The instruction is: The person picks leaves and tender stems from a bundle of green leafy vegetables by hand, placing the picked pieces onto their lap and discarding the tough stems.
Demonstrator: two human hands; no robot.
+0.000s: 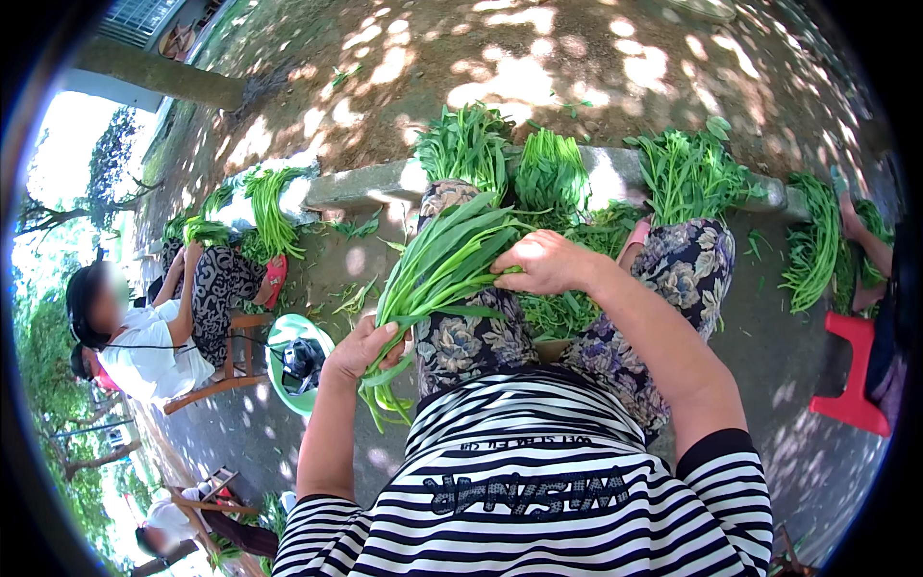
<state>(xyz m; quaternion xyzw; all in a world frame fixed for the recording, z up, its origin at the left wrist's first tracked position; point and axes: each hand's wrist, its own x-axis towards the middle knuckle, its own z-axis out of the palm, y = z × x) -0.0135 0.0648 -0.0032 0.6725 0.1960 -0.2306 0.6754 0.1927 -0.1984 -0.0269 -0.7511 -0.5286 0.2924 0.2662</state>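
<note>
My left hand (371,348) is closed around the lower stems of a bunch of leafy greens (447,263), which look like water spinach. The bunch slants over my left thigh, leaves up and away from me. At its right side, the fingers of my right hand (551,263) pinch a green stem. Between my knees, loose leaves and stems (555,317) lie on the ground. Beyond my knees, a leafy bundle (465,148), a stemmy bundle (554,169) and another leafy bundle (689,173) rest on or against a low concrete curb (368,184).
Left of me stands a pale green basin (272,360) with a black bag (301,364) inside. A person (159,346) sits farther left on a wooden chair (216,389), handling greens. At right are a red plastic stool (854,368), more greens (815,245) and another person's leg (862,231).
</note>
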